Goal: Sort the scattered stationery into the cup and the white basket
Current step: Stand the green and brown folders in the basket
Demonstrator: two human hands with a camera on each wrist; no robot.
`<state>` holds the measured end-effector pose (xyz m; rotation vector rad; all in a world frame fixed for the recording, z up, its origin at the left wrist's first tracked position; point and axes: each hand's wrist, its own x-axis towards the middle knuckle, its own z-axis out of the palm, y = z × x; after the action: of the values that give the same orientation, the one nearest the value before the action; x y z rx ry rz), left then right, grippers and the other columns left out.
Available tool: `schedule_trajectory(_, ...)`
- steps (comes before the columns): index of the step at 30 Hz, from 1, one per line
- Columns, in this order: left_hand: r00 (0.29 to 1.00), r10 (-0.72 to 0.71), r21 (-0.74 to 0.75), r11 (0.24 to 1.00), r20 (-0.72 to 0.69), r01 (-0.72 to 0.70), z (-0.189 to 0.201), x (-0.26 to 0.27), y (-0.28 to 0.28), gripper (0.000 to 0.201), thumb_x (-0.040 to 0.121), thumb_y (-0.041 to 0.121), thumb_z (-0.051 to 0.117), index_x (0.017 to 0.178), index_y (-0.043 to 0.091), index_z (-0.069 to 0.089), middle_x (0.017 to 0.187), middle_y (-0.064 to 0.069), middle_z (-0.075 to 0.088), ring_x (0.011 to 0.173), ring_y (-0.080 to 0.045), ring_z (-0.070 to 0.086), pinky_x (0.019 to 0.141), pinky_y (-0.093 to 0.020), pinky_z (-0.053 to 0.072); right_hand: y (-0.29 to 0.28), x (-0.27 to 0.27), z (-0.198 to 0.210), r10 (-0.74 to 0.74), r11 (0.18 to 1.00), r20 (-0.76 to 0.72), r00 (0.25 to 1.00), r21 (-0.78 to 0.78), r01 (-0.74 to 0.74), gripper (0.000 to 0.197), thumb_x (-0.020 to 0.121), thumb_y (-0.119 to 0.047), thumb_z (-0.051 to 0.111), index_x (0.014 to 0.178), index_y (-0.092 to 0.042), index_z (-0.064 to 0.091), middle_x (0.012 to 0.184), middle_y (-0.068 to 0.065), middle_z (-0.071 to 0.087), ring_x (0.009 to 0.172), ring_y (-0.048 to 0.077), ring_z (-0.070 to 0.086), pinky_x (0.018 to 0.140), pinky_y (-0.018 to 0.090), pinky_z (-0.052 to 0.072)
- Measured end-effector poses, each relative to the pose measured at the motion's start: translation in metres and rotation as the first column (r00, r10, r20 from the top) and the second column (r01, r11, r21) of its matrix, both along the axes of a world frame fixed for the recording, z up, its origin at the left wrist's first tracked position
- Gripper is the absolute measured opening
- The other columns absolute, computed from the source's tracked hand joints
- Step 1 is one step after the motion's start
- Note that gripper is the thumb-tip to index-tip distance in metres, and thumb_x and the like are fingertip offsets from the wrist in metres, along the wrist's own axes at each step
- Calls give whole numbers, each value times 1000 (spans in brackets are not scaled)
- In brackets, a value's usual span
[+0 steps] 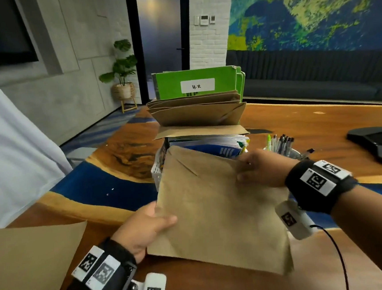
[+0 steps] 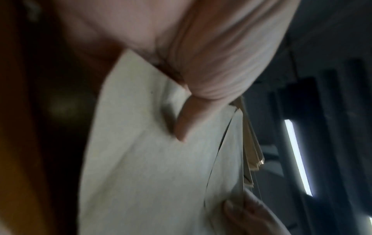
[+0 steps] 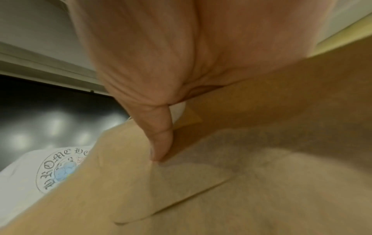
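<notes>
Both hands hold a large brown paper envelope (image 1: 216,209) tilted over the near end of the white basket (image 1: 156,173). My left hand (image 1: 146,227) grips its lower left edge, thumb on top. My right hand (image 1: 259,169) pinches its upper right corner. The basket stands packed with green folders (image 1: 196,82), brown envelopes (image 1: 196,114) and notebooks. The cup (image 1: 294,153) of pens stands just right of the basket, behind my right hand. In the left wrist view my thumb (image 2: 187,120) lies on the envelope (image 2: 141,159). The right wrist view shows the envelope (image 3: 261,182) under my thumb (image 3: 161,139).
Another brown envelope (image 1: 30,270) lies at the near left on the wooden table (image 1: 310,120). A person in a white shirt (image 1: 7,147) stands close on the left. A black device (image 1: 381,144) sits at the right edge.
</notes>
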<state>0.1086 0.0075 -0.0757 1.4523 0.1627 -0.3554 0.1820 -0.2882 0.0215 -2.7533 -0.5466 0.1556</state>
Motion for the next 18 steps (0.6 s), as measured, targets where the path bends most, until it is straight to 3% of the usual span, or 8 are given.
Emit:
schedule_trajectory(2, 986, 126, 163, 976, 112, -144, 22, 2, 4, 32, 93, 5, 65, 123, 15, 63, 101, -6, 78, 95, -26, 74, 90, -51, 57, 2, 8, 11, 12, 1000, 58, 998, 23, -13, 15, 92, -16, 67, 102, -27, 71, 93, -10, 69, 86, 12, 63, 75, 24, 48)
schedule_trajectory(4, 954, 156, 258, 940, 257, -223, 61, 3, 14, 26, 95, 8, 63, 112, 28, 66, 97, 1, 78, 92, -22, 75, 88, -47, 57, 2, 20, 21, 7, 1000, 79, 997, 1, -7, 23, 91, -8, 61, 104, -23, 72, 96, -7, 69, 90, 14, 64, 79, 25, 51)
schedule_trajectory(7, 859, 56, 525, 771, 508, -360, 130, 13, 37, 20, 97, 19, 62, 103, 38, 68, 97, 13, 75, 95, -14, 69, 85, -38, 54, 5, 45, 29, -39, 999, 186, 982, -9, 41, 30, 89, -6, 58, 116, -15, 67, 111, 4, 69, 102, 25, 66, 87, 36, 53)
schedule_trajectory(10, 712, -47, 592, 595, 701, -544, 192, 29, 47, 21, 95, 20, 62, 107, 36, 68, 93, 12, 72, 91, -16, 67, 89, -41, 52, 7, 73, 31, -232, 970, 191, 954, 113, 213, 57, 86, -3, 60, 141, -12, 49, 132, 12, 61, 116, 31, 59, 86, 28, 44)
schedule_trajectory(12, 614, -138, 597, 471, 777, -650, 224, 43, 42, 25, 92, 17, 61, 107, 36, 68, 89, 5, 70, 90, -24, 65, 84, -42, 52, 10, 87, 27, -290, 953, 129, 948, 122, 275, 70, 86, -6, 62, 151, -14, 37, 144, 15, 53, 126, 31, 54, 93, 29, 44)
schedule_trajectory(14, 539, -224, 580, 421, 812, -698, 247, 57, 31, 30, 88, 6, 56, 97, 33, 66, 80, 4, 65, 84, -28, 62, 78, -41, 51, 18, 99, 20, -279, 959, 95, 956, 89, 271, 78, 86, -13, 67, 155, -15, 30, 153, 14, 44, 135, 31, 47, 106, 35, 44)
schedule_trajectory(16, 525, -311, 610, 396, 792, -686, 261, 72, 21, 35, 85, -2, 50, 96, 27, 67, 79, 4, 64, 84, -28, 59, 76, -38, 47, 28, 112, 14, -243, 970, 94, 966, 32, 241, 85, 85, -25, 70, 156, -15, 26, 160, 11, 34, 142, 30, 39, 113, 41, 40)
schedule_trajectory(18, 529, -396, 658, 368, 750, -657, 267, 88, 11, 43, 85, -4, 47, 108, 24, 70, 90, -2, 67, 88, -28, 60, 77, -36, 48, 36, 124, 9, -244, 966, 99, 965, -63, 251, 94, 83, -39, 67, 159, -18, 17, 165, 8, 22, 148, 30, 28, 117, 49, 33)
